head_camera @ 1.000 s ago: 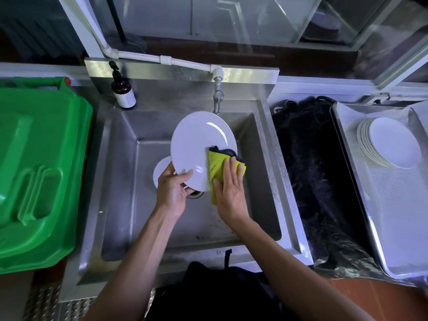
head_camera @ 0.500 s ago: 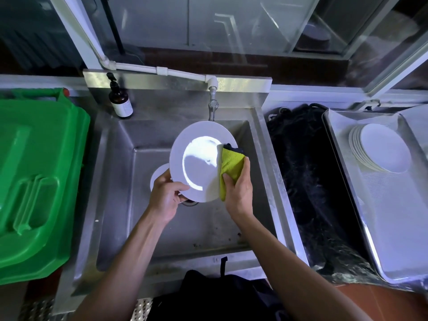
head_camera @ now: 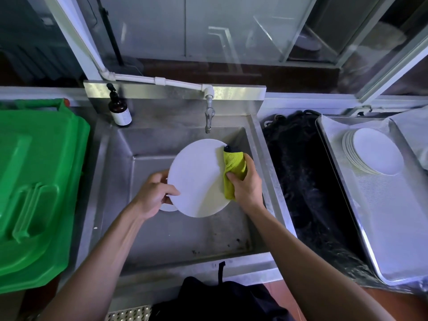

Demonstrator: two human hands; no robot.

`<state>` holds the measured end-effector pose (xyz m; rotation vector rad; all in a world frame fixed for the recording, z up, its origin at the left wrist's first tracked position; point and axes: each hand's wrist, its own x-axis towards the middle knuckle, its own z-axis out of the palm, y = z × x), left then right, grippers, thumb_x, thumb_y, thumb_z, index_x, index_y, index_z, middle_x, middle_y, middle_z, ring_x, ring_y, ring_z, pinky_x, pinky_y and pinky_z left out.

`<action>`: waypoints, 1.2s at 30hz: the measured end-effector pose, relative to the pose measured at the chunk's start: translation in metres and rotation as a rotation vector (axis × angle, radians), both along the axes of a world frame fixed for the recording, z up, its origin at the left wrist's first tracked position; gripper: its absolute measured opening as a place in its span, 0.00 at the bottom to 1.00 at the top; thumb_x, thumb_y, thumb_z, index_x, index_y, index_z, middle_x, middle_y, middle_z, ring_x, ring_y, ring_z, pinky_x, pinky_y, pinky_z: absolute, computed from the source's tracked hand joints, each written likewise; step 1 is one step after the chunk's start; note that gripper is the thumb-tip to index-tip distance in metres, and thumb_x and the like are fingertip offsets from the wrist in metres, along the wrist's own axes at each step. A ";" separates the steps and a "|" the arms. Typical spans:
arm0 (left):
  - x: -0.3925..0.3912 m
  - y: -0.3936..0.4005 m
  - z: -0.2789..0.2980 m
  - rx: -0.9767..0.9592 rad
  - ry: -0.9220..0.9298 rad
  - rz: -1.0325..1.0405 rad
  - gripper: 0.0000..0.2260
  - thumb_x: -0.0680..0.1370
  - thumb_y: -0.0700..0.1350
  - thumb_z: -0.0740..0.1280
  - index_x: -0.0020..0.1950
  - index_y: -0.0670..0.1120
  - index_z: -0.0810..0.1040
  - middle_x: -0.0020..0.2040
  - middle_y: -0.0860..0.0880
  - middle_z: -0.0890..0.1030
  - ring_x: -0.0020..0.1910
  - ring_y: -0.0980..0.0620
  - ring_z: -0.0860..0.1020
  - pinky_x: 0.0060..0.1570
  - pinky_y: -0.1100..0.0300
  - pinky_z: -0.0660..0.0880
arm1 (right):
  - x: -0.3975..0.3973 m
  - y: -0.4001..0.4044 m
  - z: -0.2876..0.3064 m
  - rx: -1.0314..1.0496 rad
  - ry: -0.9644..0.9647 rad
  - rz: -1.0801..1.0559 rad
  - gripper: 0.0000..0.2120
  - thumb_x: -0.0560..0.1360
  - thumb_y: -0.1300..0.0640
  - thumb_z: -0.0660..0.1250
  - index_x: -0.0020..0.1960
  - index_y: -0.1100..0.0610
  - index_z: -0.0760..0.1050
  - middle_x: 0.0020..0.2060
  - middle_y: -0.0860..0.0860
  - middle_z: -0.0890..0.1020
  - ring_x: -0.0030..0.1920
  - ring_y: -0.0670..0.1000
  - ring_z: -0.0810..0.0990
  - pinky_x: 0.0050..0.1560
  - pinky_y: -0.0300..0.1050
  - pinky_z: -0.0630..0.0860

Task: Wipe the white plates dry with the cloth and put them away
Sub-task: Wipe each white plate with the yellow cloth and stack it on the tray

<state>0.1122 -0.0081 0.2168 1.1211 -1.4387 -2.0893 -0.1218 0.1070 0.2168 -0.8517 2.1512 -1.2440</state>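
Observation:
Over the steel sink (head_camera: pixel 115 205) I hold a white plate (head_camera: pixel 196 179), tilted with its face toward me. My left hand (head_camera: pixel 154 195) grips the plate's left rim, thumb on the front. My right hand (head_camera: pixel 247 184) grips a yellow-green cloth (head_camera: pixel 232 172) wrapped over the plate's right rim. Another white plate (head_camera: pixel 168 207) lies in the sink, mostly hidden behind my left hand. A stack of several white plates (head_camera: pixel 375 154) rests on the metal tray (head_camera: pixel 393 228) at the right.
A tap (head_camera: pixel 209 117) hangs above the plate at the sink's back. A brown pump bottle (head_camera: pixel 119 110) stands on the back left corner. A green bin lid (head_camera: pixel 34 193) fills the left side. Black plastic (head_camera: pixel 305 177) lies between sink and tray.
The plate has turned and tilted, its glare gone. My right hand has slid the cloth up the right rim and curled round it. My left hand has shifted along the left rim.

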 end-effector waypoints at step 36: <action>-0.032 0.009 -0.018 0.564 -0.050 0.255 0.21 0.82 0.52 0.59 0.62 0.38 0.80 0.57 0.38 0.85 0.53 0.36 0.85 0.45 0.47 0.82 | -0.006 -0.003 0.029 -0.288 0.614 0.051 0.30 0.66 0.78 0.68 0.58 0.51 0.66 0.47 0.50 0.73 0.47 0.48 0.67 0.45 0.53 0.69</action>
